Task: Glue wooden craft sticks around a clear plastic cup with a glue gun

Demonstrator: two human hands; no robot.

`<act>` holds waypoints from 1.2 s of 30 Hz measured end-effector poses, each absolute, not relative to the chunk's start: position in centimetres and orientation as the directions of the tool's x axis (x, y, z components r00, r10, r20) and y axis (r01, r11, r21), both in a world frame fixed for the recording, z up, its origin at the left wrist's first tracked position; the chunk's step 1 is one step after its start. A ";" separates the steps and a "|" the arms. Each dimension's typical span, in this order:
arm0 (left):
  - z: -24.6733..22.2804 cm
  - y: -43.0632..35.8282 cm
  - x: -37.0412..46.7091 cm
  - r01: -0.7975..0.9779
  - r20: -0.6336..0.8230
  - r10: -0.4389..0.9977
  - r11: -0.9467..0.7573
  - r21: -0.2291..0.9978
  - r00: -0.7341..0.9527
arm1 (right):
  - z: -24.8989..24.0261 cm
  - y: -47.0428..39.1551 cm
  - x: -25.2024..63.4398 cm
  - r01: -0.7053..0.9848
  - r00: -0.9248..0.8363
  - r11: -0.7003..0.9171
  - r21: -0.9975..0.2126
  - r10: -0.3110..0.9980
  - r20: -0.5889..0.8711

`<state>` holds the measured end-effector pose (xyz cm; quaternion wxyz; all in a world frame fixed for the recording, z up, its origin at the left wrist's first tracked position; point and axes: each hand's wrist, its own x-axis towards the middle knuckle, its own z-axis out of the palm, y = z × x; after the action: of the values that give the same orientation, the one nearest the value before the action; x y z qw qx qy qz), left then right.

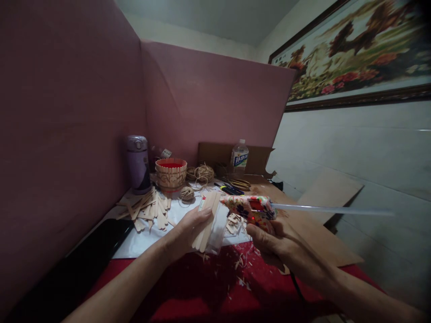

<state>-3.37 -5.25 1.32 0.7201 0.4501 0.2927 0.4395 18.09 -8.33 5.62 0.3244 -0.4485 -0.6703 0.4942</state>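
Note:
My left hand [191,224] is closed around a small bundle of wooden craft sticks [208,222], tilted upright, with a clear plastic piece [217,231] along their right side. In my right hand [274,244] is a glue gun [251,207] with a flowery pattern and a lit red light. Its nozzle points left and sits close to the sticks; whether it touches them I cannot tell. A long clear glue stick [330,209] juts out of the gun's back end. My right fingers wrap the handle and are partly hidden.
Loose craft sticks [148,208] lie in a pile at left. Behind stand a purple flask [138,165], a stick-covered pot [171,177], twine balls [204,173], a plastic bottle [239,158] and scissors [239,184]. Wood scraps litter the red cloth [188,291]. Cardboard [316,237] lies at right.

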 end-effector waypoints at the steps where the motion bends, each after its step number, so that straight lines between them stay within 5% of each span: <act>1: 1.3 -5.3 -3.4 -0.371 -0.028 0.897 0.211 0.904 0.442 | 5.6 -8.3 18.1 0.278 -0.387 0.106 -0.955 0.922 -0.011; 36: 1.7 -5.4 -3.2 -0.417 0.047 0.878 0.178 0.891 0.477 | 6.1 -8.5 18.5 0.300 -0.402 0.195 -0.934 0.913 0.062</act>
<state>-3.16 -5.36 1.71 0.7257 0.4604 0.2502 0.4459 18.51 -8.48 6.05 0.3319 -0.4344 -0.6982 0.4622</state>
